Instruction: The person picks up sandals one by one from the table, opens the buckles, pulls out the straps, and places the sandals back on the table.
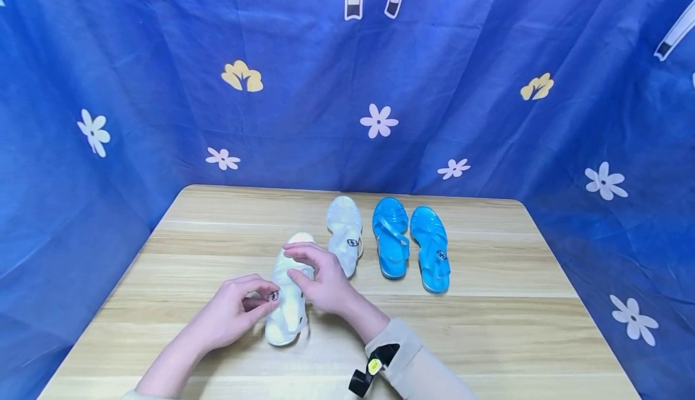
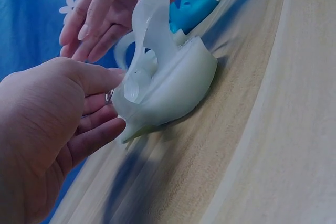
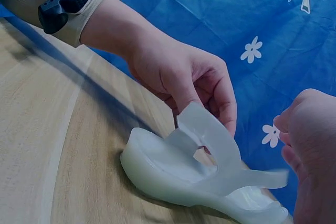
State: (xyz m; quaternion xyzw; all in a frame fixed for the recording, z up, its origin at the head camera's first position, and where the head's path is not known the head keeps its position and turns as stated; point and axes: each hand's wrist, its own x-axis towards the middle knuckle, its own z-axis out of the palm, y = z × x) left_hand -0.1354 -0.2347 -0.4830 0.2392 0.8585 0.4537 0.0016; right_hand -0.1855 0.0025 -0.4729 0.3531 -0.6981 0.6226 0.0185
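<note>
A white jelly sandal point(image 1: 293, 309) lies on the table in front of me, toe pointing away, its straps raised in both wrist views. My left hand point(image 1: 239, 306) is at its left side, thumb and fingers pinching the sandal's strap at a small dark-patterned buckle point(image 1: 273, 295). In the left wrist view, the thumb lies on the edge of the white strap point(image 2: 152, 19). My right hand point(image 1: 326, 279) is over the sandal's front right part, thumb and fingers apart and loosely bent. The sandal partly hides its thumb in the right wrist view.
The other white sandal point(image 1: 343, 231) lies just beyond my right hand. Two blue sandals, one with a crossing strap point(image 1: 391, 237) and one with a buckle point(image 1: 431, 249), lie to its right. A blue patterned curtain point(image 1: 304, 116) hangs behind the wooden table point(image 1: 516, 327).
</note>
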